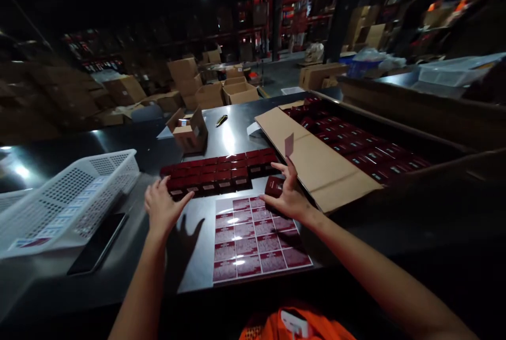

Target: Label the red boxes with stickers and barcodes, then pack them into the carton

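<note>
Dark red boxes [215, 174] in rows on the table [227, 139] are being flanked by the wide-spread, empty left hand [163, 209]. 1 label [289, 145] is being carried at a fingertip of the spread right hand [290, 196].

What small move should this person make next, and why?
Perhaps the right hand should lower the label at its fingertip toward the lone red box nearby: the label is raised, and the sheet has one blank space at top left.

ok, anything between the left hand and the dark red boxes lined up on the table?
Nothing visible: the left hand, open, is at the left end of the dark red boxes; contact is unclear.
</note>
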The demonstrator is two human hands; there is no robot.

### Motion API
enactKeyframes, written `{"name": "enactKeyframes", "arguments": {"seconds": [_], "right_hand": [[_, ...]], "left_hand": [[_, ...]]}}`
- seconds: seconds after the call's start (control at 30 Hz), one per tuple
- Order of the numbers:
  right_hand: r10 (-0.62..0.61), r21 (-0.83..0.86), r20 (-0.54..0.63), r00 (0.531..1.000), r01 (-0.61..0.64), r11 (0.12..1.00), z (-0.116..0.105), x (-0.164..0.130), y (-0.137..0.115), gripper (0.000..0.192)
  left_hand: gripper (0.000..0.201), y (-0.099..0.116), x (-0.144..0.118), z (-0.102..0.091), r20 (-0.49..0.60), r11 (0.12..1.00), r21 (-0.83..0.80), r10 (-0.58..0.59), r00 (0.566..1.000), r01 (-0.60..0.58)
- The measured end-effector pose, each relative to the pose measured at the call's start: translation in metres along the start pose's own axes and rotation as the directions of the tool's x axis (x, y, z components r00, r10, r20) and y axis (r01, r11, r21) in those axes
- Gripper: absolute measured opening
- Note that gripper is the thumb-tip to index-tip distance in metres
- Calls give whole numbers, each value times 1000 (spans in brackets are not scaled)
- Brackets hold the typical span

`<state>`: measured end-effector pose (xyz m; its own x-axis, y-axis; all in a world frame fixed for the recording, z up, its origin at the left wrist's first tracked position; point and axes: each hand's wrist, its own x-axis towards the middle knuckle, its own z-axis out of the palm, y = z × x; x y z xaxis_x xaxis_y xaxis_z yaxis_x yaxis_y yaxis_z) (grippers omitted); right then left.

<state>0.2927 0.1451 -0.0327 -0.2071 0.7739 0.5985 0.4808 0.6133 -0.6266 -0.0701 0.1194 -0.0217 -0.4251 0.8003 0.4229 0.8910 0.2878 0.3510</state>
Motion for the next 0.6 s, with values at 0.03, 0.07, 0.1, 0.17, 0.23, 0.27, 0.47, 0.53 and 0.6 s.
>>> {"name": "enactKeyframes", "arguments": {"seconds": [0.03,0.07,0.1,0.17,0.23,0.27,0.47,0.53,0.6], "right_hand": [[1,-12,8,1000,-1,1000,1,0,-1,125],[24,-18,15,1000,-23,1000,-1,1,-1,128],[59,-16,25,998,-59,998,-3,2,-1,131],[117,5,38,992,-117,993,-13,6,-3,133],[123,15,53,991,-124,992,-25,11,-4,134],[121,14,63,991,-122,992,-31,12,-5,134],[291,-95,209,934,-277,956,-33,5,6,128],[329,-66,214,920,-323,944,-29,2,7,121],[337,48,171,926,-350,936,-26,2,3,122]], "left_hand": [[96,-6,-1,0,-32,1000,-19,-3,999,2],[101,-11,-1,-1,-52,999,-43,-15,999,12],[106,-15,-1,-2,-58,997,-71,-38,998,33],[107,-14,-2,-4,-54,989,-131,-78,996,70],[94,0,-7,-6,-54,978,-207,-12,998,1],[84,12,-12,-6,-51,964,-252,79,996,-89],[49,107,-47,12,112,674,-588,616,780,-448],[51,126,-51,24,99,595,-695,635,766,-403],[59,133,-52,36,102,515,-810,594,798,-280]]}}
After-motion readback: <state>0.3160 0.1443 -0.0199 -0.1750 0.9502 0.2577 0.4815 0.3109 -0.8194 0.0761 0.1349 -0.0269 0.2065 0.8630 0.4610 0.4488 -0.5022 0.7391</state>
